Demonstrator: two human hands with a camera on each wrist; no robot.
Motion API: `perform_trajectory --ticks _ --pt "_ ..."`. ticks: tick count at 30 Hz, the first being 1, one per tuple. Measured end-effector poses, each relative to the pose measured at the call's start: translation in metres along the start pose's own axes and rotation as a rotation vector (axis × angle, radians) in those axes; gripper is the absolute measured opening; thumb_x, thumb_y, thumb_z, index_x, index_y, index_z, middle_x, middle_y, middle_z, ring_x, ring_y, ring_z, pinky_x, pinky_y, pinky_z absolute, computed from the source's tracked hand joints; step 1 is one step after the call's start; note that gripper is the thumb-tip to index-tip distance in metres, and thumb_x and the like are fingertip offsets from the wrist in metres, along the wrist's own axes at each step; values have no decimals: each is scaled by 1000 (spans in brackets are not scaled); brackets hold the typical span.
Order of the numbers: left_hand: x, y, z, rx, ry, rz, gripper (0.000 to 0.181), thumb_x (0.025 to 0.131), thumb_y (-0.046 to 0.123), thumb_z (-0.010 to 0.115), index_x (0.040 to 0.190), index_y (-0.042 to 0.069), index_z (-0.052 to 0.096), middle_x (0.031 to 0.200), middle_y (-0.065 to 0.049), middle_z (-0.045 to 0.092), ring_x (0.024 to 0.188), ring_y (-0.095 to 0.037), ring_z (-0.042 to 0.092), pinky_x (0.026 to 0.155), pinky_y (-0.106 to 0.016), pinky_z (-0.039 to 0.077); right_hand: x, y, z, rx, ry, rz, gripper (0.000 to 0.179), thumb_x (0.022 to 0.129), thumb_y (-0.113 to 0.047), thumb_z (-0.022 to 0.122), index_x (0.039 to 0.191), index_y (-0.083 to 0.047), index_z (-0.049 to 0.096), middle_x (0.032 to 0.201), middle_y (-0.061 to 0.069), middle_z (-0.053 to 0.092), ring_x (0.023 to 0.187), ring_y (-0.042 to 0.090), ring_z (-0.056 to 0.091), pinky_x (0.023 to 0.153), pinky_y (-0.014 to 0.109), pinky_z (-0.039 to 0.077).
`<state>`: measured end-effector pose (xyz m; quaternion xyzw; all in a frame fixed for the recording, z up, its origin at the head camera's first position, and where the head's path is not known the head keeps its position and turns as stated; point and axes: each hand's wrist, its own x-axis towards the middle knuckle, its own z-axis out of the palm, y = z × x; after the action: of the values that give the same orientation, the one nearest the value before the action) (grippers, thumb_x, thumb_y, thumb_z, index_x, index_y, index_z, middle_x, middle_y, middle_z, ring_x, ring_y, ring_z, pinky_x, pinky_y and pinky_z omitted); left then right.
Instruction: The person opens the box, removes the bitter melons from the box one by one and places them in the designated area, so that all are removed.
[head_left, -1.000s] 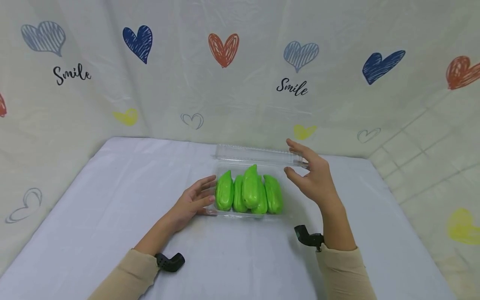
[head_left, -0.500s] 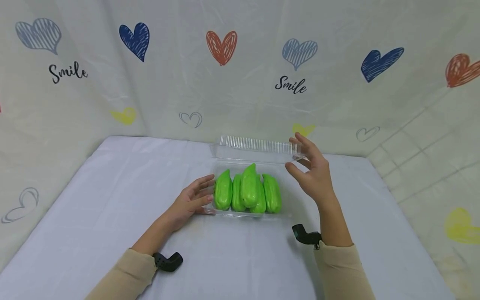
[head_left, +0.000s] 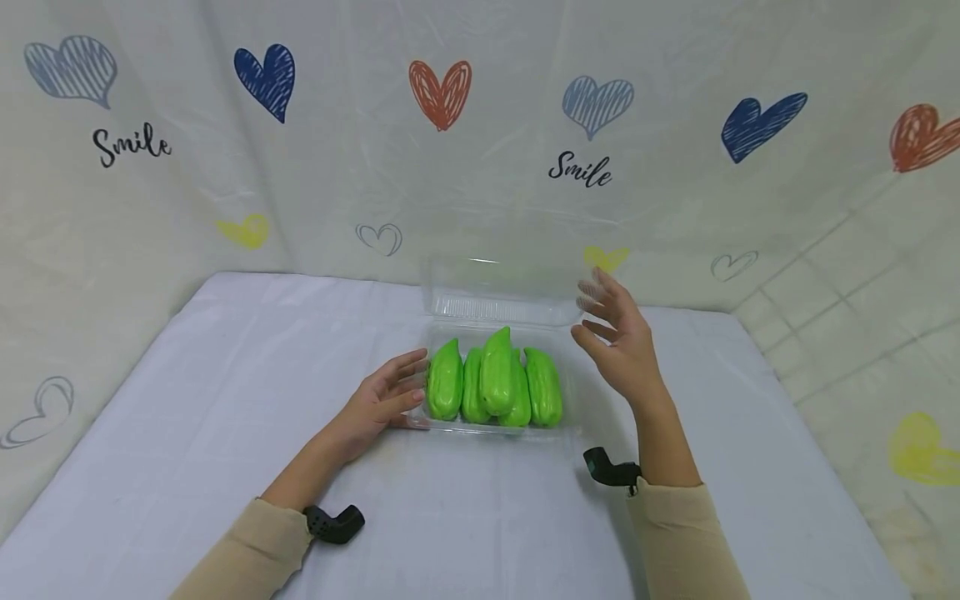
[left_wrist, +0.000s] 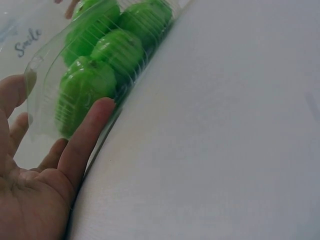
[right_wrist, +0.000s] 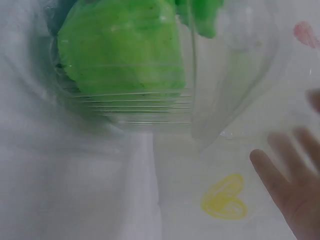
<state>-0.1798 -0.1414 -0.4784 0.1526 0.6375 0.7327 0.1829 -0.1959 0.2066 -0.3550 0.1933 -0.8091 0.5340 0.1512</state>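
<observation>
A clear plastic clamshell box (head_left: pixel 495 430) sits in front of me with its hinged lid (head_left: pixel 480 307) tipped up and back at the far side. Several glossy green, pepper-like pieces (head_left: pixel 497 375) with pointed tips lie inside. Spread fingers of my left hand (head_left: pixel 378 408) rest against the box's left wall; in the left wrist view one fingertip (left_wrist: pixel 104 106) presses the ribbed side. Beside the lid's right end, my right hand (head_left: pixel 622 342) is raised with loose, parted fingers and nothing in its grasp. The right wrist view shows that hand (right_wrist: pixel 295 185) apart from the box.
A white cloth (head_left: pixel 465 517) covers the table under the box. Right behind the table's far edge hangs a pale backdrop (head_left: pixel 487 200) printed with hearts and the word Smile. Black wrist cameras (head_left: pixel 337 525) project inward from both sleeves.
The lid has swung up and back from a nearly edge-on pose. My right hand has come away from it and its fingers have spread. The left hand stays at the box.
</observation>
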Motion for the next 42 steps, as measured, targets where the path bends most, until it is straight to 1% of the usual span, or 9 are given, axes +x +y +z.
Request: perform_trajectory --ticks 2,4,11,21,25,33,39,41,42 --pt "0 0 0 -4 0 -1 66 100 15 61 157 17 29 160 -10 29 145 -36 33 85 -50 57 1 6 0 15 -5 -1 72 90 11 62 153 -7 35 147 23 49 128 44 53 101 52 48" --pt "1 0 0 -8 -1 1 66 100 15 61 157 17 29 160 -10 29 145 -36 33 85 -50 57 2 16 -1 33 -8 2 72 90 10 63 154 -9 35 148 22 48 129 44 52 101 55 47" --pt "1 0 1 -5 6 0 65 100 15 61 157 16 29 160 -9 30 145 -35 34 85 -49 57 4 45 -2 45 -18 30 75 92 4 65 155 -24 34 150 12 48 132 35 52 101 36 50" --pt "0 1 0 -24 -1 3 66 100 14 60 157 15 28 160 -10 29 145 -36 32 85 -51 57 2 57 1 67 -64 90 73 94 0 64 156 -24 33 154 12 44 136 35 48 97 21 48" --pt "0 2 1 -16 -1 4 66 100 15 61 157 15 28 160 -10 29 145 -36 33 85 -50 57 2 65 1 65 -87 114 74 94 -1 63 157 -22 30 155 13 42 138 37 45 99 26 48" --pt "1 0 1 -30 -8 6 66 100 12 60 158 15 27 160 -9 29 145 -36 32 86 -51 57 0 72 2 70 -115 149 75 95 -2 63 158 -22 28 155 16 41 137 38 46 105 57 43" --pt "1 0 1 -22 -7 12 66 100 13 60 157 15 28 160 -9 30 145 -35 32 85 -50 57 -1 75 4 75 -119 172 74 96 -4 62 157 -30 29 155 16 41 137 36 47 106 60 40" --pt "1 0 1 -21 -6 13 66 100 13 60 157 15 28 160 -9 30 145 -35 32 85 -49 57 0 77 4 78 -118 180 73 97 -5 62 156 -32 30 155 15 41 137 35 48 105 57 43" --pt "1 0 1 -19 -5 13 66 100 13 60 157 15 28 160 -9 30 145 -35 32 85 -49 57 0 78 4 81 -120 180 73 97 -5 62 156 -32 30 156 14 41 137 35 48 104 52 45"
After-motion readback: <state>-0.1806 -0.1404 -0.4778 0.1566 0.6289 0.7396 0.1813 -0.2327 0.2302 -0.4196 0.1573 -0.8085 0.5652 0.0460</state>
